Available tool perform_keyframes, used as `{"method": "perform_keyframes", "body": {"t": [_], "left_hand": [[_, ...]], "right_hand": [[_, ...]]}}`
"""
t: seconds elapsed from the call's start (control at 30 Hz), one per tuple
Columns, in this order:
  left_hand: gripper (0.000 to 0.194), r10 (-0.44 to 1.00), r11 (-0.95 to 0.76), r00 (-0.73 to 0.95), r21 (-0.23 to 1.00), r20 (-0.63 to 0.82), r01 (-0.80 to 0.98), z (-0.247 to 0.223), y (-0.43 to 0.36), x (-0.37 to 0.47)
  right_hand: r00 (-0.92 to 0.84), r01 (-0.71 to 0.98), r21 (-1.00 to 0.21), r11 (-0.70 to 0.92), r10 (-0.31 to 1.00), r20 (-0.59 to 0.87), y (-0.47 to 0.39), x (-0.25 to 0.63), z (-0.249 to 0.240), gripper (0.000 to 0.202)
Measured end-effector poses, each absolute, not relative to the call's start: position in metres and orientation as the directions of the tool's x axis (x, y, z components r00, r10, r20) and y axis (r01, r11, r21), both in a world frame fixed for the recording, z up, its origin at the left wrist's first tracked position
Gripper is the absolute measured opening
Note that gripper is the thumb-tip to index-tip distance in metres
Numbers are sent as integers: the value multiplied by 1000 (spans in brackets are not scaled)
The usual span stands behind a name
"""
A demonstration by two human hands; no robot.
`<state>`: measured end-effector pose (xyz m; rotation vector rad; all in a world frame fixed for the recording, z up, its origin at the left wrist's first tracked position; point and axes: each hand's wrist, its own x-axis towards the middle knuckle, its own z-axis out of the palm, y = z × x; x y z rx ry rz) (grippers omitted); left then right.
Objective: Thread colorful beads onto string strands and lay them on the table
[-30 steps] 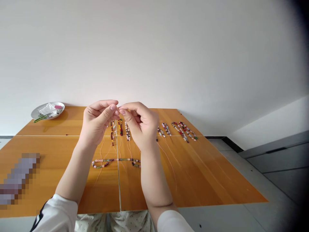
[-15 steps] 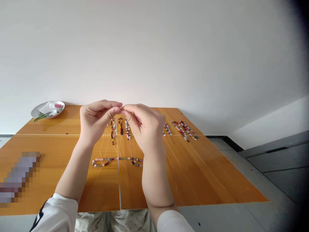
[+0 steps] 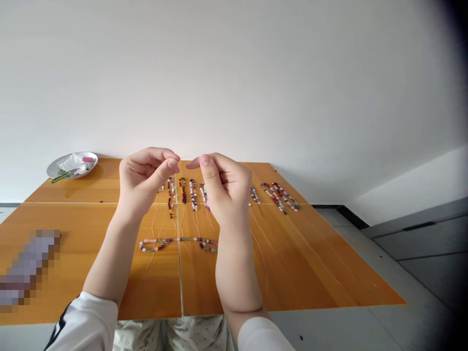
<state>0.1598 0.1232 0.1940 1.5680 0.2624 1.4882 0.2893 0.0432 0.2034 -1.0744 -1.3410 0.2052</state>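
My left hand (image 3: pixel 148 180) is raised over the table, thumb and forefinger brought together in a pinch. A faint thin line, perhaps thread, shows near its fingertips, too fine to name. Just to the right, my right hand (image 3: pixel 228 183) has its thumb pressed against the bent forefinger, whose tip points at the left hand. Anything between those fingers is hidden. A narrow gap parts the two hands. Below them a long bead strand (image 3: pixel 188 239) of pink, green and dark beads lies on the table, looped at its left end and partly covered by my right forearm.
Several short bead strings (image 3: pixel 193 195) with loose pink threads lie farther back on the wooden table (image 3: pixel 310 273). More bead strings (image 3: pixel 280 199) are at the right. A metal dish (image 3: pixel 54 168) at the back left holds a plastic bag and a green-handled tool. A pixelated object (image 3: pixel 31 265) lies left.
My fingertips, which met before, have come apart. The right thumb has risen and moved along the forefinger; the left hand has shifted slightly left. The beads have stayed put.
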Motion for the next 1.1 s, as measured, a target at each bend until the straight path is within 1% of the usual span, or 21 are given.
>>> {"method": "perform_keyframes", "body": {"t": [0.07, 0.13, 0.2, 0.23, 0.27, 0.33, 0.43, 0.57, 0.77, 0.97, 1.1], "left_hand": [[11, 695, -499, 300, 739, 654, -453, 194, 123, 159], [11, 693, -477, 328, 750, 642, -458, 194, 123, 159], [10, 692, -493, 320, 748, 647, -444, 194, 122, 160], [9, 689, -505, 314, 744, 653, -438, 195, 121, 160], [8, 685, -515, 309, 739, 659, -434, 195, 121, 161], [6, 676, -525, 307, 729, 670, -439, 196, 120, 161], [5, 671, -524, 305, 723, 676, -449, 196, 120, 162], [7, 681, -533, 288, 726, 673, -435, 195, 120, 161], [8, 688, -541, 270, 724, 674, -428, 196, 122, 161], [8, 697, -562, 234, 719, 678, -408, 197, 121, 162], [4, 691, -574, 241, 720, 682, -391, 196, 122, 163]], "right_hand": [[293, 279, -782, 557, 727, 621, 49, 289, 201, 31], [237, 57, -820, 569, 790, 565, 58, 289, 197, 22], [168, -182, -831, 526, 849, 501, 69, 288, 192, 19], [143, -274, -826, 493, 870, 472, 74, 288, 190, 20], [125, -342, -820, 460, 887, 445, 78, 288, 189, 21], [119, -406, -811, 421, 904, 410, 82, 288, 187, 25], [124, -428, -808, 406, 912, 392, 82, 289, 189, 31], [141, -395, -821, 413, 910, 390, 78, 291, 192, 35], [91, -368, -821, 437, 896, 436, 78, 295, 191, 26], [156, -220, -839, 497, 867, 473, 76, 297, 190, 20], [167, -96, -827, 553, 828, 535, 73, 297, 188, 16]]}}
